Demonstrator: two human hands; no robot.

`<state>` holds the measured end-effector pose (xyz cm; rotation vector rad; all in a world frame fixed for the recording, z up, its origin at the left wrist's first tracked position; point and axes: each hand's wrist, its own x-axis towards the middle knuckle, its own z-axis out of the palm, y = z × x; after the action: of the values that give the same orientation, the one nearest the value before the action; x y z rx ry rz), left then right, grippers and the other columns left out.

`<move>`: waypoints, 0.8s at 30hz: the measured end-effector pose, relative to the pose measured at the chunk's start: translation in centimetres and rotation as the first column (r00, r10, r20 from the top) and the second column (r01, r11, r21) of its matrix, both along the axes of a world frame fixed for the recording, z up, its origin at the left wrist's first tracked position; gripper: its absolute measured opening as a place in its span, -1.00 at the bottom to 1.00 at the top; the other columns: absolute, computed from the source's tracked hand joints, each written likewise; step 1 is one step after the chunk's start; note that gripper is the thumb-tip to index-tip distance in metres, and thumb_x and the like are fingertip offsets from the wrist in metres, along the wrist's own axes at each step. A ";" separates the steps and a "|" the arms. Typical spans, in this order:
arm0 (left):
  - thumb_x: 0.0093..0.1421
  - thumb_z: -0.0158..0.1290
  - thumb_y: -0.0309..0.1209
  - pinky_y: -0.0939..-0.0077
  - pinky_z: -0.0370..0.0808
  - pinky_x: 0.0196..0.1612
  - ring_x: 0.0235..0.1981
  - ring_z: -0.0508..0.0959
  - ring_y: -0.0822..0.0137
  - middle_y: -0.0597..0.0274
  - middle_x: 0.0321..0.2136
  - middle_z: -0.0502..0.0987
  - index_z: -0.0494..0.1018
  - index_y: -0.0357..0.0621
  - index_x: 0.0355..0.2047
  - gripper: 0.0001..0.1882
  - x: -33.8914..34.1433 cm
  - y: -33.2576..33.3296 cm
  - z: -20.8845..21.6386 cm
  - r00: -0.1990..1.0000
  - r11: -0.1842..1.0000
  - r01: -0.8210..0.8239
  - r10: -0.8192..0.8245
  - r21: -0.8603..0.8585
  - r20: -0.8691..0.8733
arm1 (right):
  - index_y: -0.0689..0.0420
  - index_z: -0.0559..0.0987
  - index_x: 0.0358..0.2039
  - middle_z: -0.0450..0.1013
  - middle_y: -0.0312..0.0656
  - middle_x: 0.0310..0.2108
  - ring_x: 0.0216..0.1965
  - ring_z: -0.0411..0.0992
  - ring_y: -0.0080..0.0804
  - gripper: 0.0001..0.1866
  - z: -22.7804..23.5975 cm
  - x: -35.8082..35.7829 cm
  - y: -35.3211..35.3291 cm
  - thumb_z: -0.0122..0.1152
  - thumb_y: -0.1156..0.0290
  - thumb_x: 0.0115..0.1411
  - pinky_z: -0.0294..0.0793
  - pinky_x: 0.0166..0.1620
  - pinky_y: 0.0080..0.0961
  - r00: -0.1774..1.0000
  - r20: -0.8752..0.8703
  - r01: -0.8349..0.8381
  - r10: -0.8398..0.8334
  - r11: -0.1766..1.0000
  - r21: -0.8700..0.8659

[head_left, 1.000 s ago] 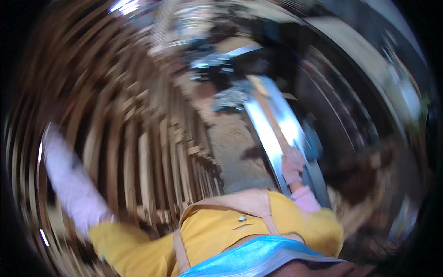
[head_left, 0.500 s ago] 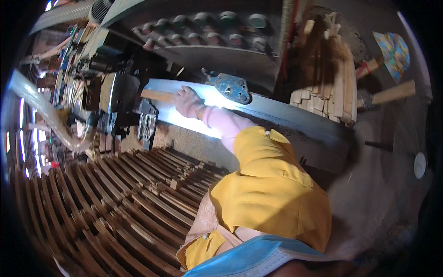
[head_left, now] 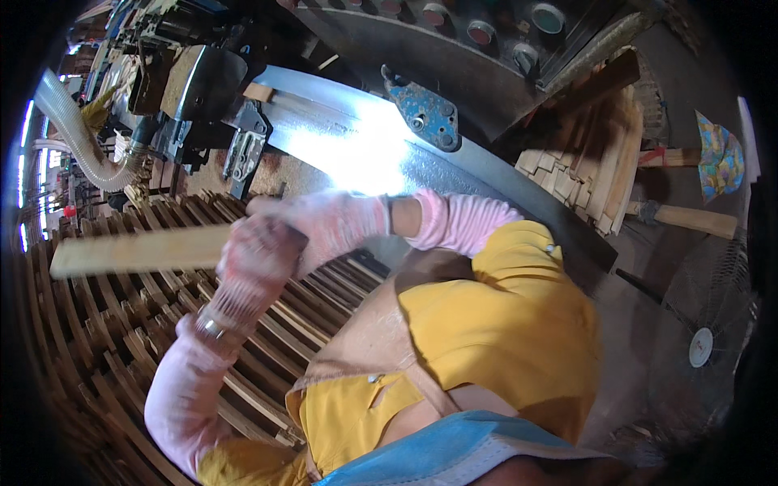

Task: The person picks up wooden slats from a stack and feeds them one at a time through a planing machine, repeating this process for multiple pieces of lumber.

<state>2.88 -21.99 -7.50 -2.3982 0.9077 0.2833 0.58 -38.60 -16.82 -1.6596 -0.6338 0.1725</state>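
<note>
We are gripping a wooden plank (head_left: 142, 252) in our gloved left hand (head_left: 258, 253), its free length pointing toward nine o'clock over stacked slats (head_left: 121, 324). Our right hand (head_left: 336, 224) is hovering close at two o'clock, its grip too blurred to tell, while a metal table (head_left: 348, 142) is shining toward one o'clock.

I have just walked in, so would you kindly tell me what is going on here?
The person's gloved left hand is closed around a wooden strip, which sticks out to the left over rows of other strips. The gloved right hand overlaps the left one in this view; blur hides whether it grips the strip too. Beyond the hands is a metal machine bed, with a small wood piece toward its left end.
</note>
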 end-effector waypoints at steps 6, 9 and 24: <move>0.22 0.18 -0.19 0.12 0.66 -0.19 -0.17 0.57 0.06 0.04 -0.14 0.54 0.53 -0.17 -0.21 -0.69 -1.0 -4.9 -7.7 0.868 0.863 0.452 -0.484 -0.227 -0.112 | 0.06 0.43 0.27 0.52 0.06 0.07 0.05 0.56 -0.08 -0.19 -10.5 -8.1 -2.3 0.49 -0.02 0.08 0.58 0.14 -0.13 0.849 -0.178 0.421 -0.498 0.840 -0.342; 0.16 0.23 -0.14 -0.15 0.35 0.32 0.13 0.51 0.00 -0.06 0.03 0.50 0.44 -0.21 0.11 -0.42 0.9 -6.5 -5.5 0.617 0.601 0.768 -0.787 -0.223 0.004 | 0.08 0.34 0.37 0.49 0.08 0.08 0.01 0.52 0.08 -0.17 -8.7 -11.8 -6.4 0.41 0.20 0.08 0.55 0.10 -0.04 0.746 -0.104 0.400 -0.658 0.567 -0.720; 0.09 0.36 -0.25 -0.01 0.24 0.41 0.21 0.47 0.11 0.18 0.19 0.47 0.40 -0.03 0.25 -0.29 3.6 9.9 5.2 0.920 0.904 0.310 -0.206 -0.294 0.334 | -0.02 0.47 0.20 0.52 -0.18 -0.06 -0.13 0.52 -0.21 -0.50 -17.1 10.3 -1.0 0.22 0.19 0.26 0.55 -0.20 -0.12 0.420 0.629 0.863 -0.654 0.073 -0.500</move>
<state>6.45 -12.06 -2.32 -2.4899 1.1957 -0.3605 10.84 -39.63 -33.91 -2.7337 0.3959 -0.6984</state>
